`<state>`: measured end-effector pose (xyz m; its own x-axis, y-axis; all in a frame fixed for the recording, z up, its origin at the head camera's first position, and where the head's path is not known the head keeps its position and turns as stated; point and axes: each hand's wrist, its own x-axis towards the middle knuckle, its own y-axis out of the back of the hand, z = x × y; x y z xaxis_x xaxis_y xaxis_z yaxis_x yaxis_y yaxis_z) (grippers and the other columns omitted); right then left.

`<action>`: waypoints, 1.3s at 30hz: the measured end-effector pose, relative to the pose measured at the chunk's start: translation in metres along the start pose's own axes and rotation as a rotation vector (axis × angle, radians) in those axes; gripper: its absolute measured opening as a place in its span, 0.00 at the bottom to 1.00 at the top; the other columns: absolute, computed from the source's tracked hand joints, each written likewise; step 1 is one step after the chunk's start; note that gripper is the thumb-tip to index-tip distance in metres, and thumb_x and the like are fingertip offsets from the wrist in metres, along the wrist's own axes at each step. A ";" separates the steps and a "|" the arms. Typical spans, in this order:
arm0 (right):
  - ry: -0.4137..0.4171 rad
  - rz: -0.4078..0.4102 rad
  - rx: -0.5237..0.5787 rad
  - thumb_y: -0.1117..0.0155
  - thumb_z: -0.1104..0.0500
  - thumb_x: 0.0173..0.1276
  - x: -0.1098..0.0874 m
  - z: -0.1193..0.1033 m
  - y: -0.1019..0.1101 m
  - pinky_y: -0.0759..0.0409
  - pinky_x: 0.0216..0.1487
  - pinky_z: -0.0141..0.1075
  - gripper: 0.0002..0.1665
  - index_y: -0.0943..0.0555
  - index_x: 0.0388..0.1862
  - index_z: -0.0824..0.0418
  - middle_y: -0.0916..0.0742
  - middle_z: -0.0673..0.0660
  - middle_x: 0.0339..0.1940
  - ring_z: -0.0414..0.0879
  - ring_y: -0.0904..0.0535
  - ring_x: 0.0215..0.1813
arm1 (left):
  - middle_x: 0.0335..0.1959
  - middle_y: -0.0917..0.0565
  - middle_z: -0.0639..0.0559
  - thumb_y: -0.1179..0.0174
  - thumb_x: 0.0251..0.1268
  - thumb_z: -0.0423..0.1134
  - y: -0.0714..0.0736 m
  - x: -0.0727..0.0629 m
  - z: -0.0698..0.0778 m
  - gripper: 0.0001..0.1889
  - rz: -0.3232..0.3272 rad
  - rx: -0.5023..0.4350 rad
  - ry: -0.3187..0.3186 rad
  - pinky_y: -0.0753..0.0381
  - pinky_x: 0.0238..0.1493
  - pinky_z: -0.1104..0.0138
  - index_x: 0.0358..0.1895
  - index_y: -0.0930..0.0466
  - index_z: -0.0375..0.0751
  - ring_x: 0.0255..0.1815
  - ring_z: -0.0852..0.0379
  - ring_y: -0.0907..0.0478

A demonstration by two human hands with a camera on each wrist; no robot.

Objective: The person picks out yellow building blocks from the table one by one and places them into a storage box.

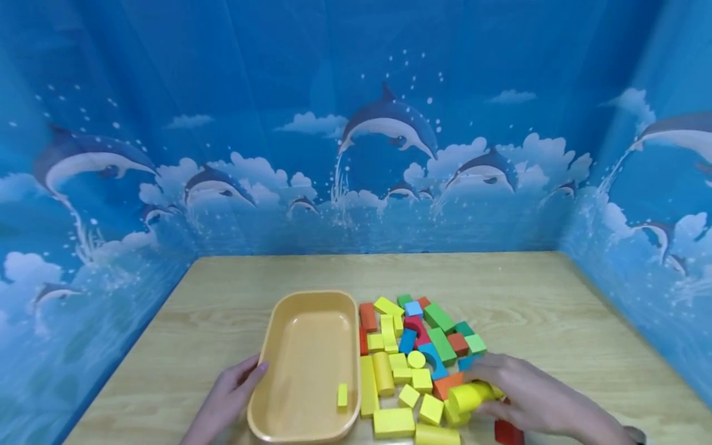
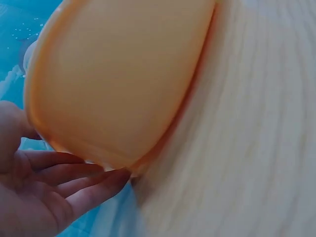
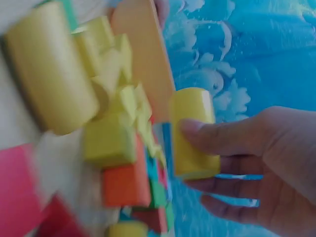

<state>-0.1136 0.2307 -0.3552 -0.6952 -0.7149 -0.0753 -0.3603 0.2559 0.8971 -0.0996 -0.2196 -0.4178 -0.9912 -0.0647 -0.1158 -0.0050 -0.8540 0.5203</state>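
My right hand grips a yellow cylinder block between thumb and fingers, over the near right part of a spread of wooden blocks. In the right wrist view the thumb lies across the side of this cylinder. My left hand holds the left rim of a light orange plastic tray. Its thumb is at the rim, and the fingers reach along the tray's outer wall in the left wrist view. Inside the tray, near its right wall, stands one small yellow block.
Several yellow blocks lie right of the tray, close to its wall. Farther back are green blocks, blue arches and orange blocks. A dark red block sits below my right hand. Dolphin-print curtains enclose the wooden table.
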 end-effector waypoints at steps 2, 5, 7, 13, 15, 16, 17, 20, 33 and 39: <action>0.077 0.052 -0.031 0.37 0.43 0.66 0.015 -0.009 0.004 0.18 0.42 0.33 0.19 0.18 0.51 0.50 0.18 0.40 0.46 0.35 0.24 0.46 | 0.58 0.24 0.30 0.50 0.75 0.45 -0.002 0.001 -0.001 0.27 0.009 -0.003 0.008 0.19 0.53 0.53 0.63 0.32 0.23 0.55 0.40 0.22; 0.175 0.082 -0.059 0.36 0.46 0.67 0.046 -0.027 0.005 0.18 0.45 0.33 0.18 0.18 0.51 0.53 0.17 0.43 0.47 0.38 0.23 0.48 | 0.60 0.26 0.29 0.51 0.76 0.44 -0.005 0.000 -0.003 0.26 0.039 -0.026 0.005 0.20 0.54 0.54 0.64 0.33 0.23 0.57 0.39 0.24; 0.237 0.089 -0.091 0.33 0.50 0.66 0.071 -0.040 0.003 0.19 0.48 0.33 0.18 0.19 0.52 0.54 0.17 0.44 0.48 0.39 0.23 0.50 | 0.61 0.27 0.28 0.51 0.76 0.44 -0.007 0.000 -0.005 0.27 0.061 -0.047 -0.018 0.20 0.55 0.55 0.64 0.34 0.22 0.58 0.39 0.24; 0.414 0.064 -0.235 0.32 0.53 0.65 0.138 -0.080 -0.014 0.24 0.50 0.24 0.18 0.20 0.52 0.55 0.17 0.46 0.46 0.36 0.24 0.47 | 0.61 0.28 0.29 0.52 0.76 0.43 -0.013 -0.001 -0.008 0.25 0.115 -0.080 -0.054 0.21 0.56 0.57 0.63 0.33 0.23 0.59 0.38 0.25; 0.456 0.034 -0.289 0.32 0.53 0.65 0.155 -0.092 -0.021 0.26 0.50 0.22 0.18 0.20 0.52 0.55 0.17 0.45 0.46 0.35 0.25 0.46 | 0.61 0.27 0.30 0.52 0.76 0.42 -0.014 -0.001 -0.009 0.24 0.127 -0.073 -0.053 0.21 0.56 0.58 0.63 0.32 0.23 0.58 0.39 0.25; 0.472 0.015 -0.316 0.32 0.53 0.65 0.163 -0.098 -0.024 0.27 0.48 0.21 0.17 0.20 0.52 0.54 0.17 0.44 0.45 0.34 0.25 0.45 | 0.61 0.26 0.30 0.52 0.76 0.42 -0.014 -0.001 -0.010 0.24 0.131 -0.072 -0.051 0.20 0.55 0.59 0.63 0.32 0.23 0.57 0.39 0.24; 0.485 -0.004 -0.349 0.32 0.53 0.65 0.170 -0.103 -0.028 0.28 0.47 0.21 0.17 0.20 0.52 0.53 0.17 0.43 0.44 0.34 0.26 0.45 | 0.60 0.26 0.30 0.52 0.76 0.43 -0.014 0.000 -0.010 0.24 0.135 -0.071 -0.050 0.20 0.54 0.61 0.63 0.32 0.23 0.56 0.40 0.23; 0.505 -0.067 -0.427 0.33 0.54 0.66 0.186 -0.117 -0.039 0.30 0.42 0.21 0.16 0.19 0.52 0.50 0.17 0.42 0.44 0.33 0.26 0.44 | 0.59 0.25 0.30 0.52 0.76 0.43 -0.014 0.000 -0.010 0.24 0.145 -0.065 -0.042 0.19 0.51 0.65 0.62 0.31 0.23 0.55 0.41 0.22; 0.558 -0.160 -0.602 0.35 0.47 0.66 0.192 -0.126 -0.080 0.32 0.29 0.22 0.13 0.17 0.50 0.38 0.19 0.38 0.36 0.32 0.27 0.34 | 0.60 0.26 0.29 0.52 0.76 0.43 -0.017 0.000 -0.010 0.25 0.124 -0.122 -0.004 0.16 0.46 0.65 0.64 0.32 0.24 0.51 0.43 0.20; 0.540 -0.193 -0.551 0.35 0.48 0.67 0.193 -0.124 -0.080 0.31 0.30 0.22 0.16 0.18 0.53 0.39 0.20 0.39 0.40 0.32 0.28 0.36 | 0.59 0.25 0.28 0.52 0.76 0.43 -0.015 0.001 -0.011 0.26 0.117 -0.130 0.019 0.15 0.45 0.64 0.64 0.34 0.23 0.49 0.43 0.19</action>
<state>-0.1419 -0.0088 -0.3876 -0.2032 -0.9666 -0.1560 0.0144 -0.1622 0.9866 -0.0991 -0.2122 -0.4351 -0.9812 -0.1763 -0.0779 0.1285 -0.8997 0.4172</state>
